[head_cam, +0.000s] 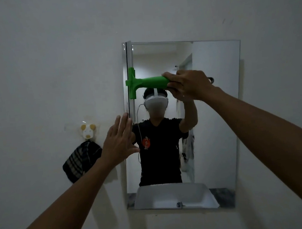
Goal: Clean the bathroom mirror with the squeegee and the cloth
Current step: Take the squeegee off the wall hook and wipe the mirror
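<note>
Dim bathroom, bare white wall (48, 50). Mirror (216, 108) as landmark: green squeegee (143, 83) held sideways at its upper left edge, right hand (188, 85) clenched around the handle. Left hand (119, 143) open, grip released, flat at the mirror's left edge. Checked cloth (81, 161) left of the mirror, hung from a hook (88, 132). Risk: blade slipping off the edge, leaving streaks.

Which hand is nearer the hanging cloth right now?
Left. The left hand is open at the mirror's left edge, just right of the cloth. The right hand grips the squeegee higher up, farther right.
</note>
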